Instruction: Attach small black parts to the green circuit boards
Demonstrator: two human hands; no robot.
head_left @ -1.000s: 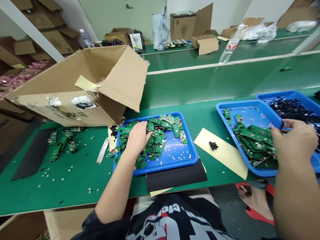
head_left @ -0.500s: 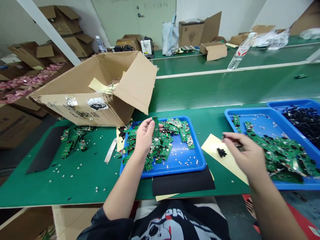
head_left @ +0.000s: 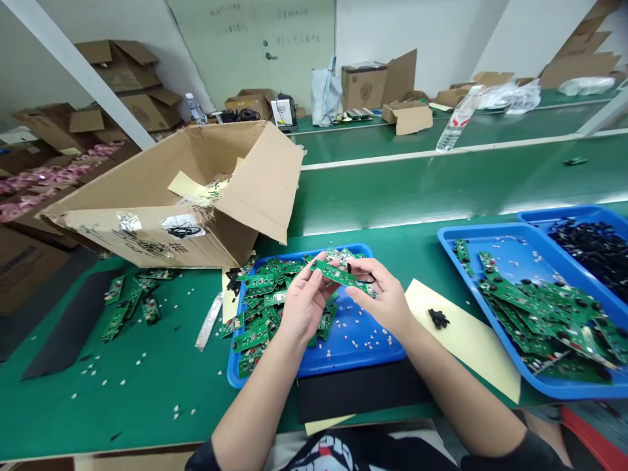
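White wall (head_left: 373,29) stands beyond the tabletop's (head_left: 157,399) far edge; left hand (head_left: 303,306) and right hand (head_left: 383,293) pinch a slim green board (head_left: 336,272).

There's a pale green door (head_left: 299,69) (faintly written on), white wall (head_left: 441,33) right of it, green counter (head_left: 137,409) before it.

Both hands close together at frame center: left hand (head_left: 305,304) pinching, thumb on top, fingers behind; right hand (head_left: 383,294) just beside it, thumb and index pointing left, exact grip unclear. Left forearm (head_left: 262,396) comes in from bottom, left of center, right forearm (head_left: 456,386) from lower right.
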